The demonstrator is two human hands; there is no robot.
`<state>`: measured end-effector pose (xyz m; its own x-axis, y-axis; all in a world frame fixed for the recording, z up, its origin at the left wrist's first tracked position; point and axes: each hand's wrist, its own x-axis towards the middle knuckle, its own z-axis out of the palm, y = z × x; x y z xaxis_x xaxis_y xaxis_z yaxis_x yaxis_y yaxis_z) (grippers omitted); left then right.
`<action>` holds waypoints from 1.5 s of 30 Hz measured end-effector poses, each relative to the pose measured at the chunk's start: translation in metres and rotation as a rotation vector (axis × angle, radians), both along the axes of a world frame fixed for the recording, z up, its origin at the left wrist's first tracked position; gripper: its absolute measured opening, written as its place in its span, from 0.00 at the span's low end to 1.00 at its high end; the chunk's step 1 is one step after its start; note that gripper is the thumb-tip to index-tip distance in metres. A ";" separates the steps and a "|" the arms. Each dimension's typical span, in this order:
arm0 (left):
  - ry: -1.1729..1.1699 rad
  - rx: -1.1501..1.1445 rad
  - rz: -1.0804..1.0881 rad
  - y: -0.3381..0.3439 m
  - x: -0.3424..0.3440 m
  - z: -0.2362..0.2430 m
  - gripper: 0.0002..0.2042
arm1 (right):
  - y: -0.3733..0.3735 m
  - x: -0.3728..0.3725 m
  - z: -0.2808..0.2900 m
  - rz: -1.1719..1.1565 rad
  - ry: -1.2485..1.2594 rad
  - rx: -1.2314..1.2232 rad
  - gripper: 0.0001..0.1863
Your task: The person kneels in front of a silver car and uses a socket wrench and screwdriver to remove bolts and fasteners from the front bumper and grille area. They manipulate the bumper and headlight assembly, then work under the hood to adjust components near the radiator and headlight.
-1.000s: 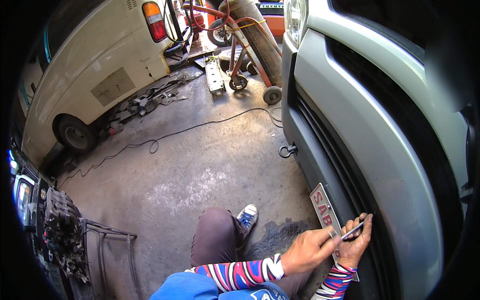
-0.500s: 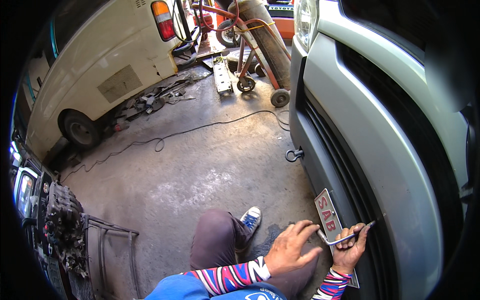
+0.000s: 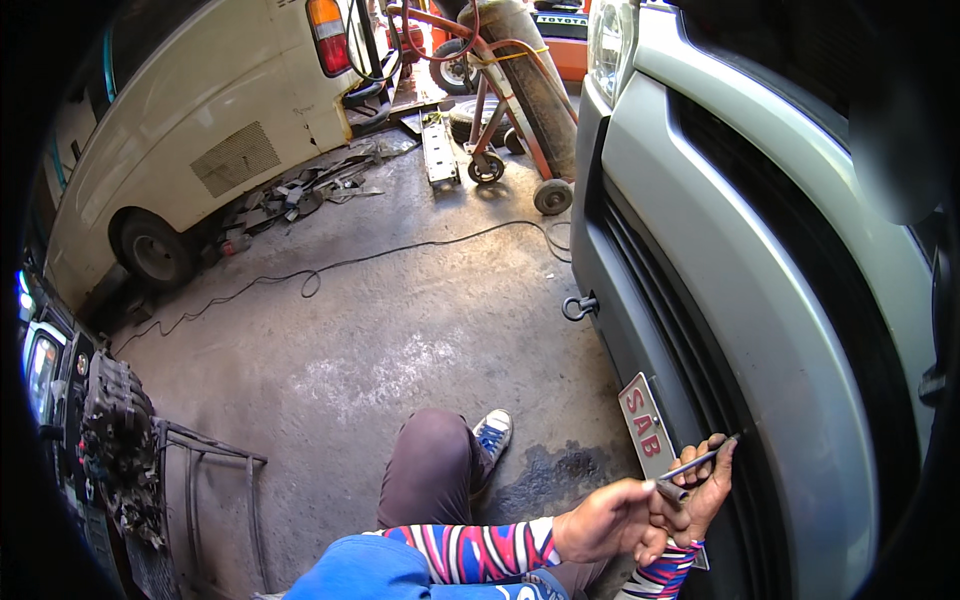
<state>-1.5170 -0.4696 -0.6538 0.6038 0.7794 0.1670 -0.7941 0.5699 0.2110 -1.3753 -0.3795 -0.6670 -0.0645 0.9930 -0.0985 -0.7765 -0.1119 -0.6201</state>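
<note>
My right hand [image 3: 705, 490] grips the shaft of an L-shaped metal wrench [image 3: 694, 463], whose far end is at the dark grooved strip of a silver vehicle's bumper [image 3: 780, 390]. My left hand [image 3: 620, 520] is curled at the wrench's bent end, thumb against it, just left of my right hand. Behind both hands a white number plate [image 3: 637, 410] with red lettering is fixed to the bumper, its lower part partly covered by my hands. A dark tow ring [image 3: 578, 308] sticks out farther along the bumper.
A cream van [image 3: 200, 90] stands at upper left, scrap pieces [image 3: 300, 190] beside it. A gas cylinder on a red trolley [image 3: 530, 120] stands behind. A long cable [image 3: 400, 246] crosses the floor. An engine part [image 3: 115, 440] and metal stand [image 3: 215, 450] are at left.
My left hand lifted off the wrench half a second ago with fingers spread; now it is back at the wrench's bent end, curled, lower and further right. My right hand keeps its grip.
</note>
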 end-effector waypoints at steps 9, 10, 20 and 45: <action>1.618 0.947 1.229 0.005 -0.027 0.026 0.21 | 0.003 -0.003 0.002 -0.100 -0.098 -0.134 0.19; 1.691 0.928 1.216 0.009 -0.028 0.028 0.22 | 0.003 -0.001 0.003 -0.104 -0.110 -0.126 0.19; 1.108 0.286 0.568 0.032 -0.029 -0.012 0.13 | 0.000 0.003 0.009 -0.078 -0.148 -0.113 0.19; 0.052 -0.367 -0.025 0.016 0.001 -0.018 0.26 | 0.003 0.013 -0.005 0.049 -0.003 -0.002 0.22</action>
